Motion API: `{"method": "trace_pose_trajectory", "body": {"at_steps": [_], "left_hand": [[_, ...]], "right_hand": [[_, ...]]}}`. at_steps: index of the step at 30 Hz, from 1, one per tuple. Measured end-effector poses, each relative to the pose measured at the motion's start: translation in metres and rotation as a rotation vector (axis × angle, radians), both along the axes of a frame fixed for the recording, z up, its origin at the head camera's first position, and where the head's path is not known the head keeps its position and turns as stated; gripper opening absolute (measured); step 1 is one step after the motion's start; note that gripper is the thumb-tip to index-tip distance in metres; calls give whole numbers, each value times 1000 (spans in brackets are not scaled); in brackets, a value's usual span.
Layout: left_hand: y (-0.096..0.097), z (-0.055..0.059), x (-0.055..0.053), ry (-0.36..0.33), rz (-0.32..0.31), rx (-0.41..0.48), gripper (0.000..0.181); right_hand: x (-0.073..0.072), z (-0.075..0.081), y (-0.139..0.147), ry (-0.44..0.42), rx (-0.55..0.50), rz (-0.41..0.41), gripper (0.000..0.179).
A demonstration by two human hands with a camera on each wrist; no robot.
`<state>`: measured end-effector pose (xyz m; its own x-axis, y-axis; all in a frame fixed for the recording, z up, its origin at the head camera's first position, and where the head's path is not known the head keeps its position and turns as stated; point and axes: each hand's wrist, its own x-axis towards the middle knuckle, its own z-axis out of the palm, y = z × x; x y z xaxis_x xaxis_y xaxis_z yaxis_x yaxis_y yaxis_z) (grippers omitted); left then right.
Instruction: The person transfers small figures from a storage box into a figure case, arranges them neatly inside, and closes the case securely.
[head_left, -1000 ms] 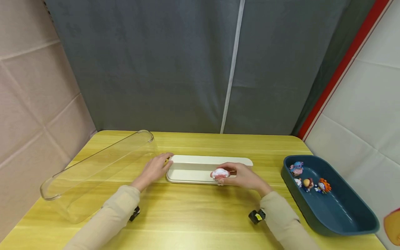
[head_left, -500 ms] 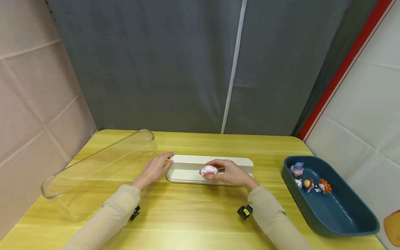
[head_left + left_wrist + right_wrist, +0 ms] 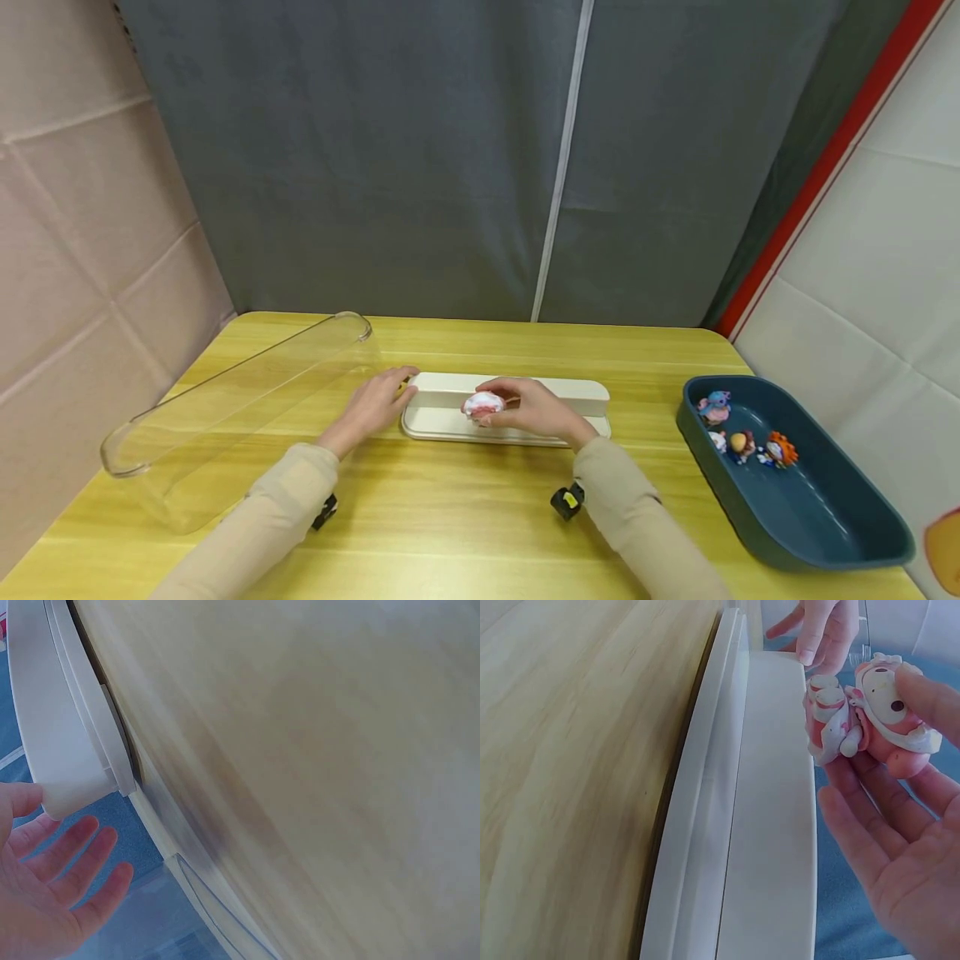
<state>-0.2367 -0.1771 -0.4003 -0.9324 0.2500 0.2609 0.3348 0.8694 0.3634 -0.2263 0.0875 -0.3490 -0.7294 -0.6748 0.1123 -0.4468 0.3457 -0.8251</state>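
Observation:
My right hand (image 3: 534,410) pinches a small pink-and-white toy figurine (image 3: 483,406) between thumb and fingers, held above the left-middle part of a long white stepped display base (image 3: 558,387). In the right wrist view the figurine (image 3: 881,712) lies sideways, its white-trimmed head near the thumb and its feet pointing to the base's upper step (image 3: 769,817). My left hand (image 3: 372,406) grips the base's left end with thumb and index finger at the corner. The left wrist view has the other fingers of that left hand (image 3: 56,877) spread loosely below the corner.
A long transparent cover (image 3: 232,417) lies diagonally on the wooden table (image 3: 450,517), left of the base. At the right stands a dark blue bin (image 3: 817,500) with several small figurines (image 3: 742,446) at its far left end. A grey curtain (image 3: 375,167) hangs behind the table.
My right hand has moved left along the base with the figurine, from its right-hand part to left of the middle. The left hand, cover and bin stay in place.

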Motion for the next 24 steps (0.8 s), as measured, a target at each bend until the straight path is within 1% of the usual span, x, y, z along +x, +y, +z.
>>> {"method": "trace_pose_trajectory", "body": {"at_steps": [5, 8, 10, 13, 16, 18, 22, 24], "left_hand": [[1, 0, 0, 10, 0, 3, 30], [1, 0, 0, 15, -4, 3, 30], [0, -1, 0, 16, -7, 0, 30], [0, -1, 0, 8, -6, -1, 30], [0, -1, -1, 8, -8, 0, 30], [0, -2, -1, 11, -8, -1, 30], [0, -2, -2, 19, -10, -4, 29], [0, -2, -2, 21, -13, -4, 29]], "right_hand": [[-15, -21, -6, 18, -13, -13, 43], [-18, -27, -11, 26, -25, -32, 43], [-17, -28, -15, 37, -37, -42, 43], [-9, -21, -21, 40, -54, -55, 42], [0, -12, -27, 16, -70, -63, 41], [3, -9, -30, 3, -74, -65, 40], [0, -17, -35, -9, -100, -60, 40], [-6, -27, -38, -1, -113, -61, 41]]}}
